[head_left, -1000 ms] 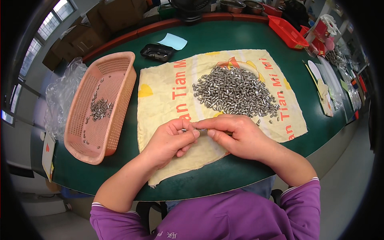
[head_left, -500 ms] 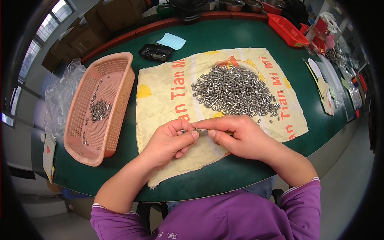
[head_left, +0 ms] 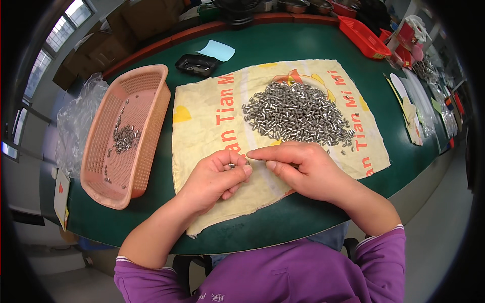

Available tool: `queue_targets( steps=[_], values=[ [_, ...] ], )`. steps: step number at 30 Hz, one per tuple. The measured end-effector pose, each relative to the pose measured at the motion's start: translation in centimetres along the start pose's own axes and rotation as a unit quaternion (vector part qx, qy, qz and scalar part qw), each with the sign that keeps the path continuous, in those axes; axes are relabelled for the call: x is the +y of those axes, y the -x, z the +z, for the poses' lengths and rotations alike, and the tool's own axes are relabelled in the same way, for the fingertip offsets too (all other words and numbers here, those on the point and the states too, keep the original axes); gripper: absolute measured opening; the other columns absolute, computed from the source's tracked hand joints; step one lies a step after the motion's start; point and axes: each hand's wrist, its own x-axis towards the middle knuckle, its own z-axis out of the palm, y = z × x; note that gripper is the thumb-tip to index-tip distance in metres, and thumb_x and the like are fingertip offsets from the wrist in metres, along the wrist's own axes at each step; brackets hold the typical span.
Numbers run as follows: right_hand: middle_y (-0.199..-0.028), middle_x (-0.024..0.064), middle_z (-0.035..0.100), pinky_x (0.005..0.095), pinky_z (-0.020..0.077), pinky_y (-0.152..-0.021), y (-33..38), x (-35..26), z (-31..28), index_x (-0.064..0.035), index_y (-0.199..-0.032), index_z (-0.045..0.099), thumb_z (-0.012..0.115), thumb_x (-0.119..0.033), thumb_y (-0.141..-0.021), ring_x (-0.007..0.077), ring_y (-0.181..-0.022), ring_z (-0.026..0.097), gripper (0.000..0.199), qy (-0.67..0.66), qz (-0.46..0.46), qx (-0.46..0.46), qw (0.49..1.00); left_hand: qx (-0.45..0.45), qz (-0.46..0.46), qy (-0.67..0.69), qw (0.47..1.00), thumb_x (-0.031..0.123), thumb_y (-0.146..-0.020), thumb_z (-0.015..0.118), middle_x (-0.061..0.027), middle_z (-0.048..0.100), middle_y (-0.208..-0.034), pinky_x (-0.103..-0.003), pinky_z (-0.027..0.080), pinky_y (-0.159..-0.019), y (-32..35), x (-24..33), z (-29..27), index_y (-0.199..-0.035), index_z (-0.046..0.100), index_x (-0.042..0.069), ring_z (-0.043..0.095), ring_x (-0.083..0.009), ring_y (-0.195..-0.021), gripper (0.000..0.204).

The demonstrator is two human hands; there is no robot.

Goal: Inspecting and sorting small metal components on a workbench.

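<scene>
Pinching a small metal piece (head_left: 247, 163) at frame centre: left hand (head_left: 214, 177), thumb and index together on it, other fingers curled in below. Piece sits at the fingertips, on the side facing the right hand (head_left: 310, 169). That one has thumb and index clamped on what looks like a slim dark tool (head_left: 259, 160), index stretched out above it, end pointing left at the piece. Tool end and piece seem just apart, but it's tiny and soft at this size, so contact is hard to call.

Both hands are over the near part of a yellow printed cloth (head_left: 202, 136), spread on a green table (head_left: 293, 43). Main pile of metal pieces (head_left: 298, 113) on the cloth, right of centre and above the hands, a few strays along its lower right edge. Pink basket (head_left: 154, 136) stands left in frame, long side running up and down, with a smaller heap of the same parts (head_left: 126, 139) inside plus a thin trail up the mesh. Clear plastic bag (head_left: 76, 126) just left of it. Black tray (head_left: 196, 65) and light blue sheet (head_left: 217, 50) at upper centre-left. Red basket (head_left: 361, 38) upper right.
</scene>
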Motion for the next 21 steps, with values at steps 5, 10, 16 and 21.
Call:
queue_targets(
  steps=[5,10,16,21],
  values=[
    [-0.101,0.0118,0.073,0.0331,0.0547,-0.081,-0.1,-0.4,0.0,-0.0107,-0.127,0.07,0.062,-0.007,-0.095,0.0217,-0.089,0.07,0.033,-0.042,0.013,-0.037,0.998,0.0,-0.008,0.006,1.0,0.014,-0.095,0.071,-0.0032,0.063,-0.082,-0.02,0.034,-0.048,0.0,0.0,0.0,-0.101,0.06,0.006,0.046,-0.0043,-0.056,0.014],
    [-0.103,0.0114,0.073,0.033,0.0549,-0.081,-0.2,-0.6,-0.1,-0.0104,-0.127,0.069,0.062,-0.006,-0.095,0.0211,-0.091,0.07,0.034,-0.047,0.046,-0.054,0.996,0.002,-0.006,0.002,1.0,0.014,-0.095,0.071,-0.0036,0.063,-0.081,-0.02,0.034,-0.048,0.0,0.1,0.0,-0.1,0.061,0.005,0.046,-0.0042,-0.056,0.014],
    [-0.091,0.0125,0.071,0.039,0.056,-0.075,0.0,0.4,0.6,-0.0177,-0.124,0.07,0.062,-0.015,-0.094,0.0304,-0.083,0.07,0.031,0.058,-0.016,0.013,0.998,-0.002,-0.002,-0.01,1.0,0.014,-0.095,0.071,-0.0034,0.063,-0.081,-0.02,0.034,-0.048,0.0,0.0,0.1,-0.1,0.061,0.006,0.046,-0.0041,-0.056,0.013],
    [-0.09,0.0131,0.071,0.0391,0.0562,-0.075,0.0,0.3,0.2,-0.0157,-0.122,0.071,0.062,-0.014,-0.094,0.0308,-0.083,0.07,0.03,0.0,-0.025,0.01,1.0,0.0,-0.003,-0.001,1.0,0.013,-0.095,0.07,-0.0034,0.063,-0.081,-0.02,0.034,-0.048,0.0,0.0,0.1,-0.1,0.061,0.006,0.046,-0.0042,-0.056,0.013]
  ],
)
